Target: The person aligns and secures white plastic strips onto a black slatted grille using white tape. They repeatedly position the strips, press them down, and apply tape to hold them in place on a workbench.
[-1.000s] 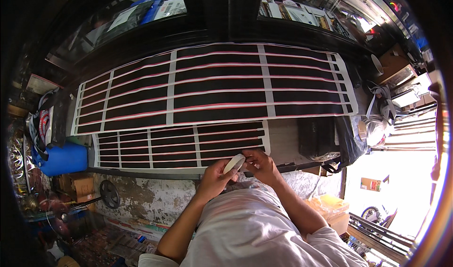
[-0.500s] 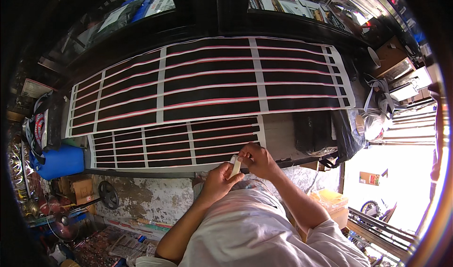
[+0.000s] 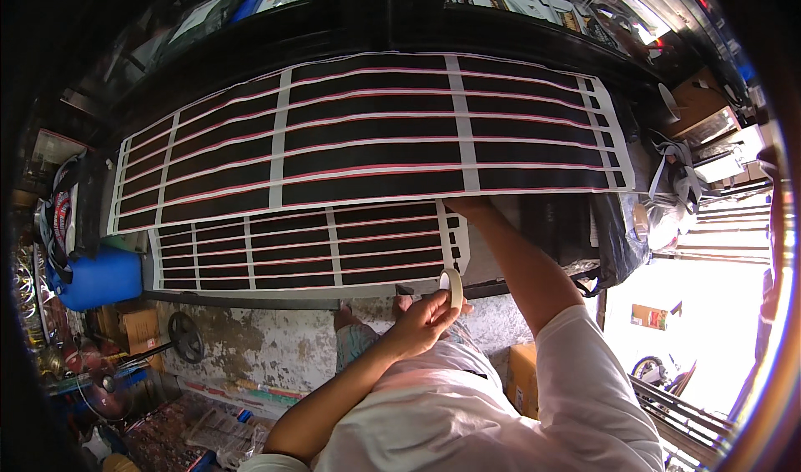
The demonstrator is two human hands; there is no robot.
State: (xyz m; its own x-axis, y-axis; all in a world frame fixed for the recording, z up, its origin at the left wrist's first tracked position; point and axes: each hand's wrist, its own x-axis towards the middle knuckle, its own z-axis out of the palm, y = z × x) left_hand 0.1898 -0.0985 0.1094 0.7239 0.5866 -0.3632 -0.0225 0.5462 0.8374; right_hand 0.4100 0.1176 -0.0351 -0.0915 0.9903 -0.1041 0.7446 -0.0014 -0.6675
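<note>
My left hand (image 3: 421, 326) grips a roll of pale masking tape (image 3: 455, 290) in front of the table's near edge. Its fingers wrap the roll's lower side. My right forearm (image 3: 526, 251) reaches forward, and the right hand disappears beneath the near edge of a large printed sheet (image 3: 367, 128), so its fingers are hidden. This sheet has black panels split by white, red-edged lines and grey bands. It overlaps a smaller sheet (image 3: 292, 245) of similar pattern, whose notched right end lies close to the tape and my right wrist.
Black plastic bags (image 3: 613, 226) lie at the table's right end. A blue container (image 3: 104, 276) stands at the left, near a black handwheel (image 3: 185, 337). Dark-framed glass panes (image 3: 534, 9) run along the back. A cardboard box (image 3: 523, 380) sits below on the right.
My right hand has left the tape and gone forward under the large sheet. The left hand has moved right and slightly forward with the tape.
</note>
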